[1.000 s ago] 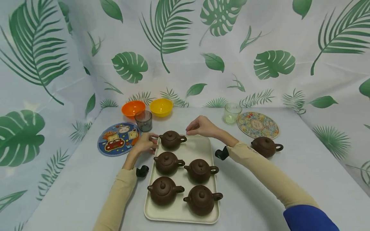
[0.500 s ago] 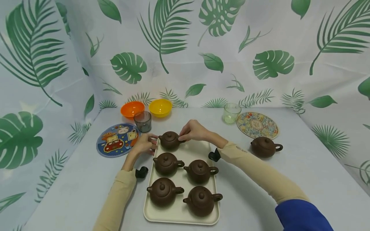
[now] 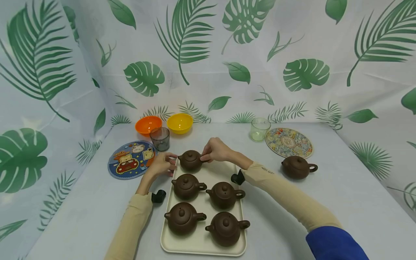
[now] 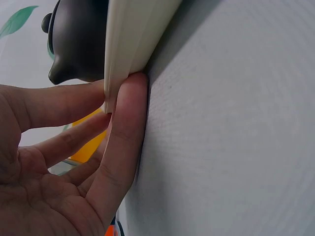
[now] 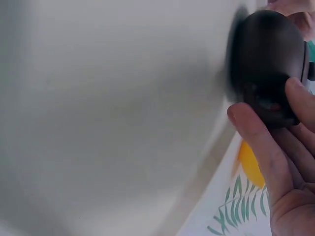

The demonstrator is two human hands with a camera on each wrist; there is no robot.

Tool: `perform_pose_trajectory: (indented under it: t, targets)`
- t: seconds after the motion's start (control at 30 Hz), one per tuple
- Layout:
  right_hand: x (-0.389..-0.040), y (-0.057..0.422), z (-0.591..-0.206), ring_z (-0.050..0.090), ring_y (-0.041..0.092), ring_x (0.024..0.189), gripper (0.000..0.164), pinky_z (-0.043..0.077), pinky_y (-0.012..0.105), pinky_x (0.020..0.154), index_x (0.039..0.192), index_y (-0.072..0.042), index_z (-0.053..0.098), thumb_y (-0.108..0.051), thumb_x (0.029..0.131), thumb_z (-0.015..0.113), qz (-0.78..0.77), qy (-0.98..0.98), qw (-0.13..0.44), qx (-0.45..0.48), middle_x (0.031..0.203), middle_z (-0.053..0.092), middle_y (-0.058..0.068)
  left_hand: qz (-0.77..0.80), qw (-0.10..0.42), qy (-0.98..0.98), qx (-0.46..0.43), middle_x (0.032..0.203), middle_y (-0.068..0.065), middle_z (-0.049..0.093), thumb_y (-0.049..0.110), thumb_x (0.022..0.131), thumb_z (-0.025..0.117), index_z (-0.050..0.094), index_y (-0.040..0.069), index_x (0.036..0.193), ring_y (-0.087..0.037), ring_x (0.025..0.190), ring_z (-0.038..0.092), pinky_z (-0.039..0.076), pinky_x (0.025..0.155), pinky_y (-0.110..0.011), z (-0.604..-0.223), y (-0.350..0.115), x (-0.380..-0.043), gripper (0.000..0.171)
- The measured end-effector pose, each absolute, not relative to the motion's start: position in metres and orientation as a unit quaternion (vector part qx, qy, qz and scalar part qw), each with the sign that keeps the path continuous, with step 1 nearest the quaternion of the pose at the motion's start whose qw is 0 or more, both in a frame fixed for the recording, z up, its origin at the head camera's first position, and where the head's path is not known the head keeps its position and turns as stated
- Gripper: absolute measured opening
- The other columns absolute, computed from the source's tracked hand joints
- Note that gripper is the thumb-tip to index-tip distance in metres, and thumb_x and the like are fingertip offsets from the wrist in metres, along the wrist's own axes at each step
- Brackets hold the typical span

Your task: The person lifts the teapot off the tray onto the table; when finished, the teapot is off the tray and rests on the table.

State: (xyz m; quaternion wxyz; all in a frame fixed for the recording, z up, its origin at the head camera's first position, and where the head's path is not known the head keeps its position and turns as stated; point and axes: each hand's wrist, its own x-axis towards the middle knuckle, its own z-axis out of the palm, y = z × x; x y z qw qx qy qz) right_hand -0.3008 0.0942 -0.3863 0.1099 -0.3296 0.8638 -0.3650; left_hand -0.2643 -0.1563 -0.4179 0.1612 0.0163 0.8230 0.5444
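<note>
Several dark brown teapots with knobbed lids sit on a cream rectangular tray [image 3: 224,167]. At the tray's far left corner is one teapot [image 3: 190,160], spout to the left. My right hand [image 3: 217,150] pinches its handle between thumb and fingers; the right wrist view has this teapot [image 5: 268,54] beside the fingertips. My left hand [image 3: 161,164] is at the far left corner of the tray. In the left wrist view the left hand [image 4: 74,162] pinches the tray edge [image 4: 120,54], with one finger under the rim. The other teapots, such as a middle one [image 3: 187,186], stand untouched.
Another brown teapot [image 3: 297,167] stands right of the tray, near a floral round mat [image 3: 288,142] and a pale green glass [image 3: 260,129]. Back left are an orange bowl [image 3: 148,125], a yellow bowl [image 3: 180,123], a grey glass [image 3: 160,139] and a blue round mat [image 3: 130,159].
My right hand has moved left from beside the tray's far edge and taken hold of the corner teapot's handle. The left hand stays at the tray's corner; the teapots look unmoved.
</note>
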Motion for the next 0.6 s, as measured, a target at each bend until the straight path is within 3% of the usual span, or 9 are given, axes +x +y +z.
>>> perform_pose_trajectory:
  t: [0.3, 0.6]
  targets:
    - [-0.3, 0.113, -0.379, 0.071, 0.025, 0.065, 0.01, 0.059, 0.028, 0.06, 0.087, 0.006, 0.075, -0.002, 0.082, 0.072, -0.397, 0.845, 0.116, -0.339, 0.079, 0.072, 0.016, 0.544, 0.161, 0.823, 0.011, 0.094, -0.016, 0.055, -0.011, 0.081, 0.061, 0.053, -0.009, 0.127, -0.018, 0.071, 0.059, 0.058, 0.056, -0.029, -0.415, -0.157, -0.265, 0.047]
    - [-0.289, 0.171, -0.366, 0.072, 0.026, 0.069, 0.012, 0.06, 0.032, 0.065, 0.089, 0.005, 0.075, -0.005, 0.084, 0.071, -0.417, 0.845, 0.122, -0.312, 0.081, 0.072, 0.016, 0.541, 0.162, 0.825, 0.006, 0.094, -0.017, 0.058, -0.009, 0.082, 0.063, 0.054, -0.008, 0.126, -0.018, 0.067, 0.06, 0.059, 0.058, -0.031, -0.415, -0.156, -0.262, 0.045]
